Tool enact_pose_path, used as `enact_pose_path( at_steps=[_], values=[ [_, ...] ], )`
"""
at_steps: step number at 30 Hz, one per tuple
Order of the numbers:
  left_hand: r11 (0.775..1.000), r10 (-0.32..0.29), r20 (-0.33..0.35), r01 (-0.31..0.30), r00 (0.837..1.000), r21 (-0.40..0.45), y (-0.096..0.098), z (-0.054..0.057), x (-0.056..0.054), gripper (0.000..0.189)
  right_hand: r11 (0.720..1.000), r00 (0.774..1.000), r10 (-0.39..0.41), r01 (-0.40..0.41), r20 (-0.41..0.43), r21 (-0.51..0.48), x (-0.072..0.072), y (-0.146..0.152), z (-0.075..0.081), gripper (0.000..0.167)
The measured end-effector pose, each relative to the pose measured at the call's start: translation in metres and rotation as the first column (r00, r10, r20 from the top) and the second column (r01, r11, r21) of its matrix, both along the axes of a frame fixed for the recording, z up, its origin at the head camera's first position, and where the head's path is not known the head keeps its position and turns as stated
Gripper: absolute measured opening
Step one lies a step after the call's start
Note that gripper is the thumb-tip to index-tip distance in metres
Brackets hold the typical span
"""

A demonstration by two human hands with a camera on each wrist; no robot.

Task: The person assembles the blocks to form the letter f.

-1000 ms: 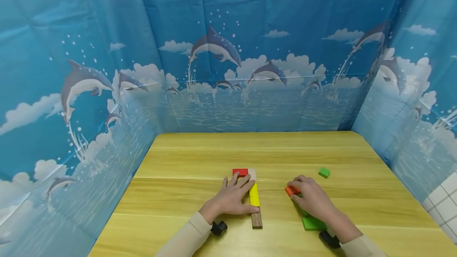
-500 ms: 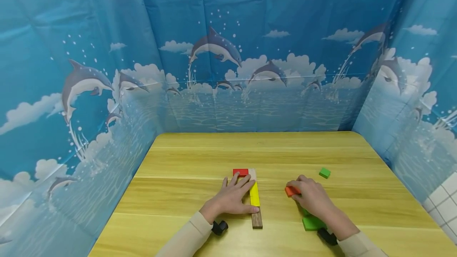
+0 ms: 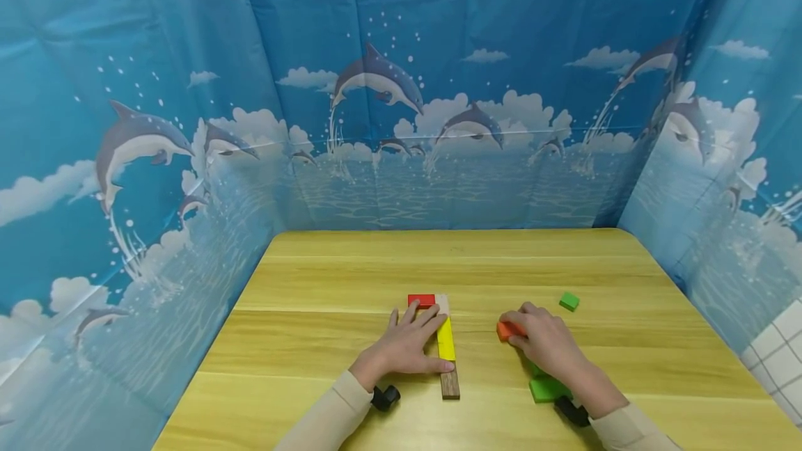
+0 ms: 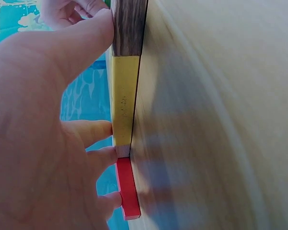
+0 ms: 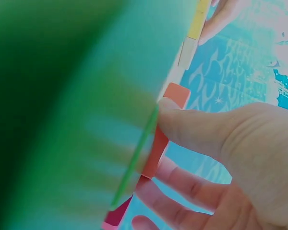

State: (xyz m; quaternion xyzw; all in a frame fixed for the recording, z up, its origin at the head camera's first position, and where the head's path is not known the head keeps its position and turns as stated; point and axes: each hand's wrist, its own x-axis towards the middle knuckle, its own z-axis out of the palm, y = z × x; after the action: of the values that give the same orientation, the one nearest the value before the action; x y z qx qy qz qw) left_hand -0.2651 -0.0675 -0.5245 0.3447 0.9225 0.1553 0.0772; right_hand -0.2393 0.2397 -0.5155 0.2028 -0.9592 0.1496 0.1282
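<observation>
My left hand [image 3: 407, 346] lies spread over a line of blocks. In the head view its thumb reaches the joint of the yellow block [image 3: 445, 339] and the dark brown block [image 3: 450, 385], while the fingertips touch around the pale block [image 3: 442, 303] and the red block [image 3: 421, 301]. The left wrist view shows the yellow block [image 4: 125, 100] end to end with the brown one [image 4: 129, 28]. To the right, my right hand [image 3: 551, 346] pinches an orange block [image 3: 506, 331] between thumb and fingers; its far part is hidden by the hand. The orange block [image 5: 175, 96] shows along the thumb in the right wrist view.
Green blocks [image 3: 547, 390] lie partly under the right wrist, and a small green block [image 3: 569, 301] sits beyond the right hand. A crimson block [image 5: 116, 216] shows near the right fingers. Dolphin-printed curtains [image 3: 376, 179] surround the wooden table [image 3: 351, 270].
My right hand has shifted slightly left with the orange block in its grip. The left hand stays on the line of blocks.
</observation>
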Motion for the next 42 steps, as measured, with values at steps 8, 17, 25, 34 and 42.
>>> enact_pose_path(
  at_steps=[8,17,25,34,42],
  values=[
    [1.0,0.006,0.002,-0.006,1.0,-0.017,-0.001,-0.001,0.0,0.096,0.999,1.0,-0.012,0.013,0.022,-0.034,0.0,-0.008,0.006,0.038],
    [1.0,0.021,-0.006,-0.021,1.0,-0.015,0.001,-0.001,-0.003,0.095,0.996,1.0,0.0,0.0,-0.003,-0.085,-0.007,-0.019,0.007,0.039],
    [1.0,0.024,-0.018,-0.024,1.0,-0.019,0.001,-0.004,-0.003,0.096,0.99,0.999,-0.014,0.02,0.04,-0.139,-0.013,-0.029,0.006,0.038],
    [1.0,0.027,-0.014,-0.027,1.0,-0.012,0.002,-0.004,-0.002,0.096,0.989,0.996,-0.044,0.056,0.082,-0.141,-0.023,-0.041,0.006,0.036],
    [1.0,0.028,-0.019,-0.029,0.999,-0.01,0.003,-0.007,-0.001,0.098,0.988,0.993,-0.035,0.051,0.109,-0.145,-0.032,-0.05,0.003,0.037]
  ],
)
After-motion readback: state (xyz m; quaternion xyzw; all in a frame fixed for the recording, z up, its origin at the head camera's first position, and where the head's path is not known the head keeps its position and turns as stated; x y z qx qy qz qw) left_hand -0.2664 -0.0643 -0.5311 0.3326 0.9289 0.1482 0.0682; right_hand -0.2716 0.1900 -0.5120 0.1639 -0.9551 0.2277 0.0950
